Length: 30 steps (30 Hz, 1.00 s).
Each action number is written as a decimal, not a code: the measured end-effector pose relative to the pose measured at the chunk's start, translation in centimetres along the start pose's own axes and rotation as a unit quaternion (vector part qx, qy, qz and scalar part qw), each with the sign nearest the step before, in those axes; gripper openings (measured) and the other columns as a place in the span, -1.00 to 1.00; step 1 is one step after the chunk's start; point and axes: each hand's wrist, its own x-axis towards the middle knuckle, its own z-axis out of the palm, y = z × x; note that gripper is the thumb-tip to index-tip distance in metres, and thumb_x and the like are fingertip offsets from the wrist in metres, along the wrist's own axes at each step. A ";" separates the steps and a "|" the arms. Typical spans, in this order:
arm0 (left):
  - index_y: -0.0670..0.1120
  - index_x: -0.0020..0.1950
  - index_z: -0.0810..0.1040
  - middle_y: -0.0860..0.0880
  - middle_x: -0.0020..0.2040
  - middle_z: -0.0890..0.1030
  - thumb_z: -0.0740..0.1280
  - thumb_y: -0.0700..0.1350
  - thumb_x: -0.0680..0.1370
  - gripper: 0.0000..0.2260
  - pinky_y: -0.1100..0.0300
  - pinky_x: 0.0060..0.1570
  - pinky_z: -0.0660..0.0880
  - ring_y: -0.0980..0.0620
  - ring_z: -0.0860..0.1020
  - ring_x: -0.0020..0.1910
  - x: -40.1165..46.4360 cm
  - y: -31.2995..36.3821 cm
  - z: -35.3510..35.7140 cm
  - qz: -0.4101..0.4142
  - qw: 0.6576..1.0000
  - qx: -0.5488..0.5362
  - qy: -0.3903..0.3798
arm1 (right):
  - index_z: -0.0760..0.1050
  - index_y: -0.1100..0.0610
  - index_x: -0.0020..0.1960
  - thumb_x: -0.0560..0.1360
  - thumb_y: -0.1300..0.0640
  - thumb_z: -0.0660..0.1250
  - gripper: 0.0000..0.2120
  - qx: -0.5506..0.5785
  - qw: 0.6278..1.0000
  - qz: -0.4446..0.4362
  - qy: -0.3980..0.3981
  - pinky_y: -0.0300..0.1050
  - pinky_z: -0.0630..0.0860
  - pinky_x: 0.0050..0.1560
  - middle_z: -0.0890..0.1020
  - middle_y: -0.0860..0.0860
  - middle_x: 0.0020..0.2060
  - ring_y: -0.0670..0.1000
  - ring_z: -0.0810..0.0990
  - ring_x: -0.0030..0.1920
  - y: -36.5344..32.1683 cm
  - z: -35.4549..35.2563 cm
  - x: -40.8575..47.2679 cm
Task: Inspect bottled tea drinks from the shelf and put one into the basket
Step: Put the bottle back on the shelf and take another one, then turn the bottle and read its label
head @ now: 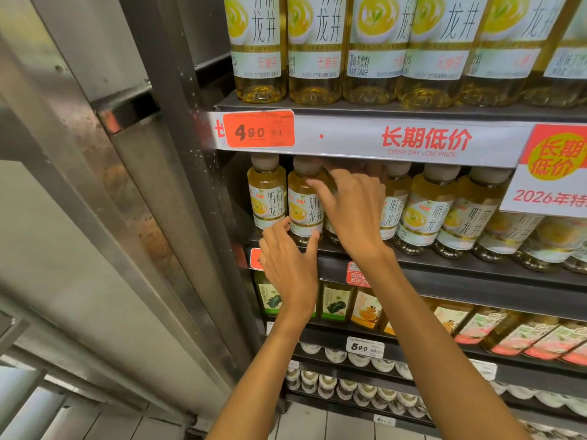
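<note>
— Well, what is seen of the materials?

— Clear plastic tea bottles (422, 211) filled with pale yellow liquid are lined up on a dark metal shelf (476, 265). Each is round-shouldered, capped in beige and wrapped in a glossy white label. A larger row of the same drink (317, 49) is stood on the shelf above, at twelve o'clock, behind a white price strip (422, 139) printed in red, with an orange price tag (259, 129) at its left end. A scuffed, rust-stained steel post (133, 185) is seen at nine o'clock.

— And the fingers?

— One bottle (306, 201), second from the left in the middle row, is touched by both hands. The left hand (290, 265) is held below it, at seven o'clock of the bottle, with the fingers spread and relaxed; the thumb tip is pressed to the lower label and the fingertips (282, 225) are laid on its left side. The right hand (352, 214) is reached in from five o'clock, fingers loosely extended, the index laid across the bottle's shoulder. Nothing is gripped outright.

— What is held lower down?

— Green- and orange-labelled bottles (336, 301) are kept on the next shelf; at six o'clock, small white-lidded containers (349, 389) are packed in rows.
</note>
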 end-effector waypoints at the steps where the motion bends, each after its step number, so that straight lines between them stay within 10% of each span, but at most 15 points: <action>1: -0.12 0.29 0.42 -0.07 0.19 0.51 0.44 0.03 0.46 -0.52 0.04 0.15 0.43 -0.02 0.46 0.17 0.0 0.0 0.0 0.001 1.000 0.003 0.001 | 0.55 0.23 -0.23 0.51 0.07 0.38 -0.76 0.001 1.000 0.012 0.003 -0.05 0.25 -0.23 0.50 0.09 -0.45 0.12 0.48 -0.35 0.2 -0.2 -0.1; 13: -0.16 0.27 0.43 -0.08 0.12 0.50 0.43 -0.25 0.46 -0.60 0.16 0.13 0.46 0.04 0.48 0.12 -2.4 1.4 0.6 0.088 0.993 -0.070 -0.021 | 0.50 0.26 -0.36 0.51 0.13 0.33 -0.68 -0.080 0.996 -0.038 -0.031 0.05 0.39 -0.21 0.55 0.17 -0.49 0.21 0.55 -0.37 2.4 -1.6 0.0; 22: -0.15 0.41 0.32 -0.10 0.28 0.42 0.45 -0.24 0.45 -0.44 0.07 0.22 0.46 0.01 0.44 0.23 -3.3 0.8 0.8 0.109 0.978 -0.122 -0.130 | 0.42 0.18 0.26 0.50 0.17 0.39 -0.64 0.241 0.969 0.042 -0.039 -0.43 0.33 0.10 0.42 0.00 0.07 -0.10 0.41 0.11 2.9 -2.6 -3.1; 30: -0.13 0.42 0.30 -0.07 0.32 0.41 0.49 -0.12 0.42 -0.38 0.03 0.29 0.40 -0.01 0.37 0.29 -3.3 0.1 0.0 0.147 0.973 -0.100 -0.146 | 0.38 0.04 0.26 0.51 0.23 0.37 -0.63 0.405 0.906 0.113 -0.052 -0.24 0.45 0.21 0.50 -0.12 0.15 -0.19 0.48 0.19 2.9 -4.4 -3.8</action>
